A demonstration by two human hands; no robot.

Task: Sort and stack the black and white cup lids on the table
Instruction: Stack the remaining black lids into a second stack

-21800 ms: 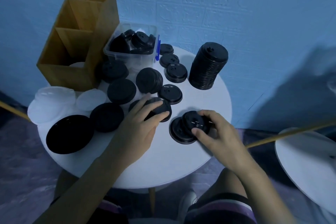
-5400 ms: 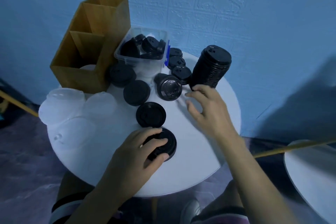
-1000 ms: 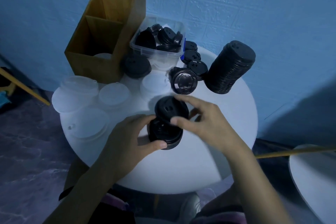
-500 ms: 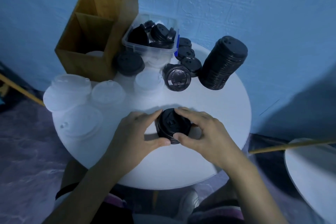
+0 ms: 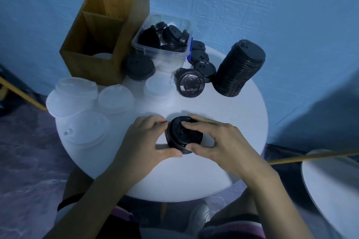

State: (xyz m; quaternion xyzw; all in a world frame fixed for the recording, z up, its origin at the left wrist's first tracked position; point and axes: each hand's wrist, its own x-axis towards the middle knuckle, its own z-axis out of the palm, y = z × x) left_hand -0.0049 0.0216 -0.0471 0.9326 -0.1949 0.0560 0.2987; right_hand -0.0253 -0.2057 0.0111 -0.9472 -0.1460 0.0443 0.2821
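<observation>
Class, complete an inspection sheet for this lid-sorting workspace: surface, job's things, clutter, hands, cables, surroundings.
Surface: round white table, lids across its far half.
Job's things: short black lid stack near the front; tall black lid stack leaning, far right; white lids at left; loose black lids at the back.
Clutter: clear bin holding black lids; wooden organiser at back left.
Hands: left hand and right hand both grip the short black lid stack.
Cables: nothing seen.
Surroundings: blue textured wall; second white tabletop at right.
</observation>
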